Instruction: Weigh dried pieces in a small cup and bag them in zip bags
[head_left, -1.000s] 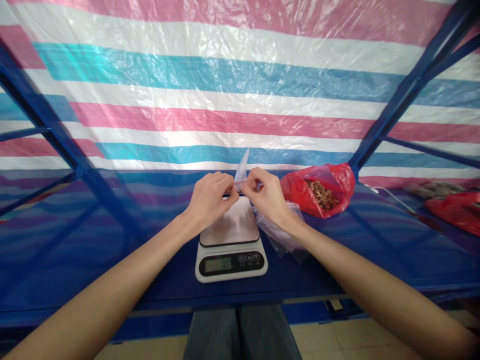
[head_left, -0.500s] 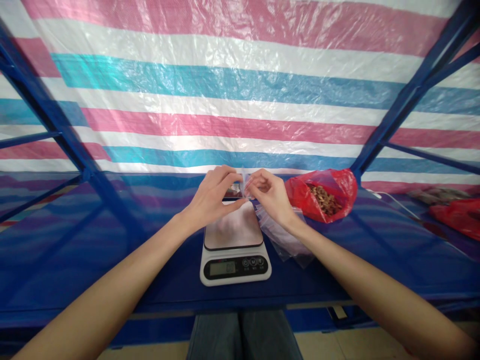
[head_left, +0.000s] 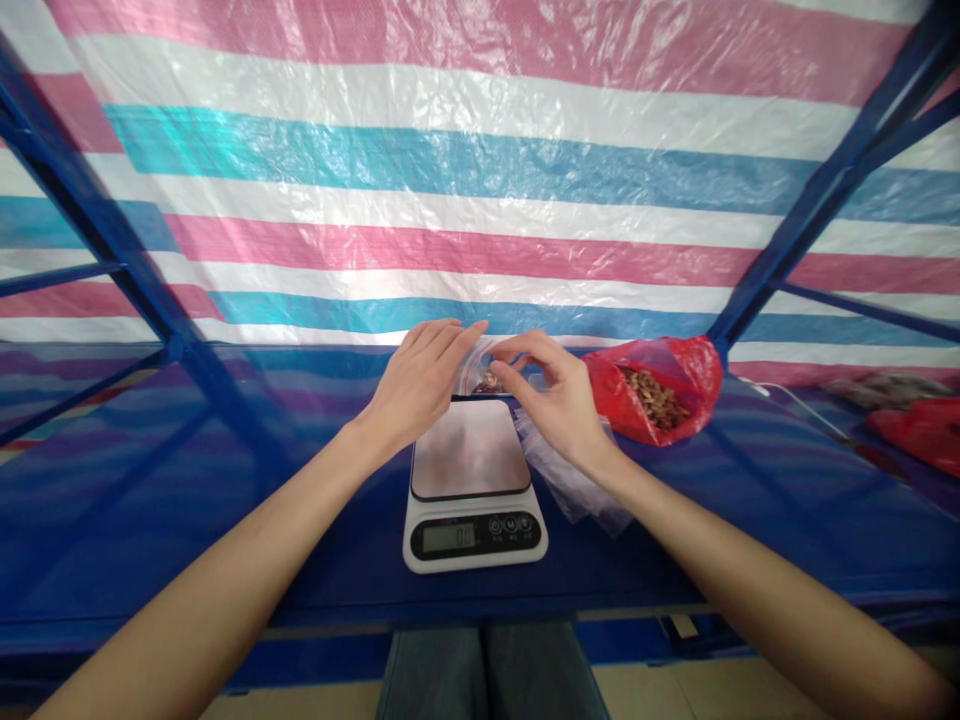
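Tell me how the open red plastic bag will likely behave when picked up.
The red plastic bag will probably sag and fold, since its thin film is creased. Gripped off-center, it may tip and spill, as its mouth gapes open. It is likely light for its size, because the brown pieces inside look dry and loosely heaped.

The head camera looks forward and down over the scale (head_left: 474, 470).

On the flat blue table (head_left: 315, 560) before me, the white rectangular scale with a metal pan (head_left: 471, 455) sits at twelve o'clock. Just beyond it, also at twelve, is a small clear plastic bag (head_left: 471, 374). From the scale, flat clear plastic bags (head_left: 579, 485) lie at three o'clock, and a red plastic bag (head_left: 616, 395) holding dried brown pieces (head_left: 654, 400) at two. Striped plastic sheeting (head_left: 450, 240) hangs behind at twelve.
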